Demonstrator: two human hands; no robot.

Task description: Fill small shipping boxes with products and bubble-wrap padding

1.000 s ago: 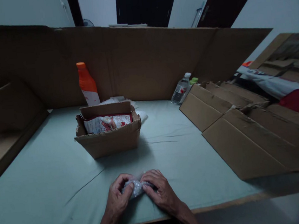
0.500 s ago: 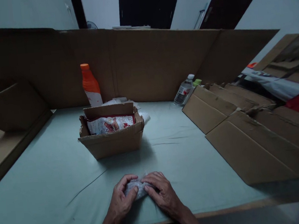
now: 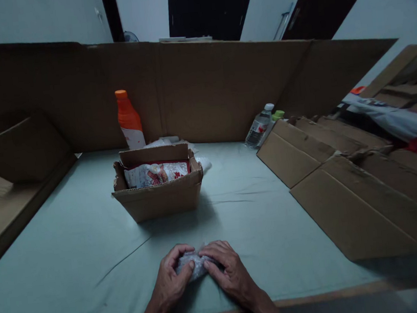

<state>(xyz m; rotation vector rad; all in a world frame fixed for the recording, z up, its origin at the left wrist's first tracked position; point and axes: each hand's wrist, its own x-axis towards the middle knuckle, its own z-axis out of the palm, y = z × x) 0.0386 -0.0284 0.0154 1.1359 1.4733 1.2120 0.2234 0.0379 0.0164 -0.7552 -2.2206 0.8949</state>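
Observation:
Near the table's front edge, a small bundle of bubble wrap [image 3: 197,270] is held between my two hands. My left hand [image 3: 173,274] grips its left end, thumb on top and fingers curled round the far side. Around the right end closes my right hand [image 3: 224,268], its thumb pressed close to the left one. Whatever the wrap may contain is hidden. Beyond my hands stands an open cardboard box [image 3: 165,202], with a printed white and red packet [image 3: 156,174] inside it.
An orange-topped bottle [image 3: 130,120] and crumpled plastic stand behind the box. At the back right, a clear bottle [image 3: 259,126] leans by several cardboard boxes [image 3: 350,211]. A cardboard wall [image 3: 216,87] runs along the back; another carton [image 3: 27,149] is on the left.
The view has shifted slightly, so everything sits a little further right. Both hands keep their hold on the bubble wrap, with hardly any movement.

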